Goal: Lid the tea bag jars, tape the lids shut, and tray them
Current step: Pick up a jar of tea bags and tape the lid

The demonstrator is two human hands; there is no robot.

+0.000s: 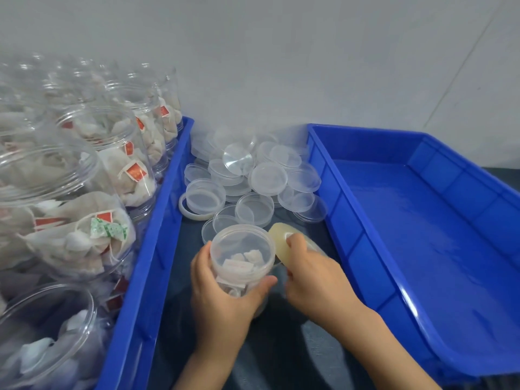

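Observation:
A clear plastic jar (242,256) of tea bags with a clear lid on top stands on the dark table between two blue trays. My left hand (222,299) grips the jar's body from the left, thumb across its front. My right hand (312,274) grips a roll of clear tape (278,240) held against the jar's right side, just under the lid. A pile of loose clear lids (253,175) lies behind the jar. The blue tray (332,175) on the right holds no jars.
A blue tray (157,220) on the left is packed with several open jars of tea bags (92,229), tall and close to my left arm. A grey wall stands right behind the lids. A white ring (191,212) lies by the lid pile.

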